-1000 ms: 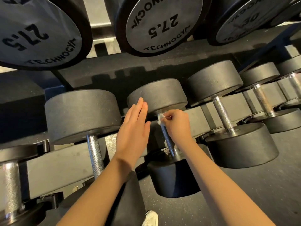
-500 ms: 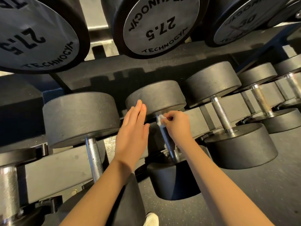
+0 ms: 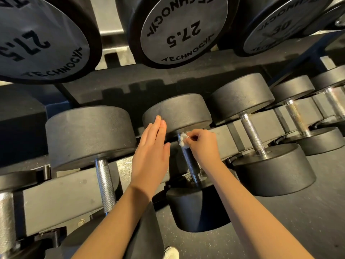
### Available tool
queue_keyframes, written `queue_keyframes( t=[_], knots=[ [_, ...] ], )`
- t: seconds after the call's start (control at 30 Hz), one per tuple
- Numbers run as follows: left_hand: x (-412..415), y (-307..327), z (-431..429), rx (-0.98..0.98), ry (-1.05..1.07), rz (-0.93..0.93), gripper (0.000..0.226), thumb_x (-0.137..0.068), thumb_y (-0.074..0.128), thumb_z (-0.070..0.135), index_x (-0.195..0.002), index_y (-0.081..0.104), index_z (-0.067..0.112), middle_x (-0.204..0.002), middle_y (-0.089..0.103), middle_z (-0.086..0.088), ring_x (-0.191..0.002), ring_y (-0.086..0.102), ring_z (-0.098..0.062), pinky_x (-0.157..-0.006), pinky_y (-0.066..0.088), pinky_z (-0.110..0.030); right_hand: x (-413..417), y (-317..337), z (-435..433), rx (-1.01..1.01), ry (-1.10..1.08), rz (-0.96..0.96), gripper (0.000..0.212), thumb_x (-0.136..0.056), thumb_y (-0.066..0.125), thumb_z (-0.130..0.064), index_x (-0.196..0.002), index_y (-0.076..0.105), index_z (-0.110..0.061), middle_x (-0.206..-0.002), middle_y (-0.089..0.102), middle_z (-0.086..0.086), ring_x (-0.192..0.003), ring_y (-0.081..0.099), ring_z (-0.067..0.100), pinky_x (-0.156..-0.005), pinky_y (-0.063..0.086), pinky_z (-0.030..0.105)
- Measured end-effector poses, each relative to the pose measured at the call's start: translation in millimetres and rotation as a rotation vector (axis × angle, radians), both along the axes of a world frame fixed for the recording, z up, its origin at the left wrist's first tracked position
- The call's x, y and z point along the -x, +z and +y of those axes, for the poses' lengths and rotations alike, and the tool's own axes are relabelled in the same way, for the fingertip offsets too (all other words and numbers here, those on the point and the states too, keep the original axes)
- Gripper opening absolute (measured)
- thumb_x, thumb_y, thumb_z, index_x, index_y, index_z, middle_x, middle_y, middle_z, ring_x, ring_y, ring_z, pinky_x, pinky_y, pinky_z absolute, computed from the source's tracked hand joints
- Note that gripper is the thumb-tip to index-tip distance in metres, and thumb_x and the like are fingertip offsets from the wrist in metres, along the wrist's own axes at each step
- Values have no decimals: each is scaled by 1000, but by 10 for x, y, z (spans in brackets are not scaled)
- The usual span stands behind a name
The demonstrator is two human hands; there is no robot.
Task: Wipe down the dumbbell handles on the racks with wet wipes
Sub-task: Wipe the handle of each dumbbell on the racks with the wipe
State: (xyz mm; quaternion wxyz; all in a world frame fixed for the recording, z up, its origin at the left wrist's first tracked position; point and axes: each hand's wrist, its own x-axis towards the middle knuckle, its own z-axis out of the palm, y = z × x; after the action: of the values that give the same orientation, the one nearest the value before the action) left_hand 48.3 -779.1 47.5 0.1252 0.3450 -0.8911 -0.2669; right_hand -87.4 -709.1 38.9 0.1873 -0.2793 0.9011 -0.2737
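Observation:
A black dumbbell (image 3: 177, 113) lies on the lower rack (image 3: 56, 199) in the middle of the view. Its metal handle (image 3: 189, 161) runs toward me. My right hand (image 3: 203, 146) pinches a small white wet wipe (image 3: 183, 140) against the top of that handle, just under the far head. My left hand (image 3: 151, 156) is flat with fingers together, its fingertips resting on the far head's left side. It holds nothing.
More black dumbbells with knurled steel handles (image 3: 105, 184) (image 3: 252, 133) lie left and right on the same rack. Large dumbbell ends marked 27.5 (image 3: 183, 30) and 30 hang close overhead on the upper rack. A white shoe tip (image 3: 170, 253) shows on the dark floor.
My right hand has stayed at the top of the handle with the wipe, shifting only slightly. The left hand has kept its place on the dumbbell head.

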Motion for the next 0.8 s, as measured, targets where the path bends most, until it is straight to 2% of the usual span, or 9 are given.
queue_keyframes(
  t=[0.07, 0.13, 0.23, 0.33, 0.43, 0.53, 0.67, 0.77, 0.8],
  knots=[
    [-7, 10, -6, -2, -7, 10, 58, -98, 47, 17, -150, 20, 17, -158, 19, 2, -145, 17, -15, -116, 20, -29, 7, -21, 45, -69, 19, -8, 13, -90, 63, -19, -97, 70, -11, -90, 66, 3, -75, 54, 9, -62, 34, 6],
    [-11, 16, -9, -1, -12, 9, 57, -99, 46, 16, -150, 21, 16, -158, 19, 2, -145, 18, -16, -116, 22, -30, 15, -40, 151, -231, 75, -13, 14, -89, 65, -23, -99, 70, -15, -93, 66, 2, -80, 59, 13, -69, 45, 17],
    [-5, 22, -2, -12, -8, 1, 58, -99, 45, 16, -150, 19, 16, -158, 18, 2, -145, 17, -16, -115, 18, -27, 14, -59, 284, -381, 97, -16, 6, -85, 67, -29, -87, 69, -24, -92, 67, 2, -79, 62, 15, -67, 46, 24],
    [11, 32, 15, -19, -2, 6, 59, -99, 46, 17, -151, 18, 17, -158, 17, 2, -146, 15, -16, -115, 16, -27, 10, -39, 233, -333, 84, -19, 7, -86, 67, -24, -90, 71, -19, -92, 67, 1, -82, 61, 14, -69, 44, 22],
    [-1, 42, 20, -22, -5, 14, 59, -98, 48, 17, -150, 19, 17, -158, 18, 2, -145, 16, -16, -117, 23, -34, -6, -17, 62, -108, 32, 65, 8, -89, 63, -19, -91, 70, -15, -86, 65, -1, -76, 56, 10, -61, 35, 12],
    [-16, 44, -2, -7, -19, 16, 59, -98, 47, 18, -150, 19, 19, -158, 19, 3, -145, 17, -15, -117, 26, -35, -7, -21, -24, 30, -25, 74, 9, -90, 62, -17, -87, 70, -14, -82, 64, -1, -75, 54, 10, -59, 31, 12],
    [-19, 47, -3, 1, -24, 15, 58, -99, 46, 17, -149, 18, 16, -158, 19, 1, -145, 18, -16, -117, 25, -34, -37, -36, 212, -143, 106, 38, 14, -91, 62, -23, -89, 70, -11, -84, 66, 2, -71, 56, 11, -63, 37, 17],
    [-9, 33, -6, -7, -20, 9, 59, -99, 46, 17, -150, 17, 17, -158, 18, 1, -145, 17, -16, -116, 20, -30, -33, -6, 395, -277, 204, -138, 16, -90, 59, -12, -91, 69, 2, -86, 67, 9, -62, 51, 6, -59, 37, 13],
    [-4, 28, -5, -9, -15, 10, 59, -99, 46, 17, -150, 17, 18, -158, 18, 2, -145, 17, -16, -115, 18, -28, -25, -6, 394, -291, 202, -135, 14, -88, 60, -10, -90, 68, 1, -83, 64, 7, -64, 51, 7, -61, 38, 14]
  ],
)
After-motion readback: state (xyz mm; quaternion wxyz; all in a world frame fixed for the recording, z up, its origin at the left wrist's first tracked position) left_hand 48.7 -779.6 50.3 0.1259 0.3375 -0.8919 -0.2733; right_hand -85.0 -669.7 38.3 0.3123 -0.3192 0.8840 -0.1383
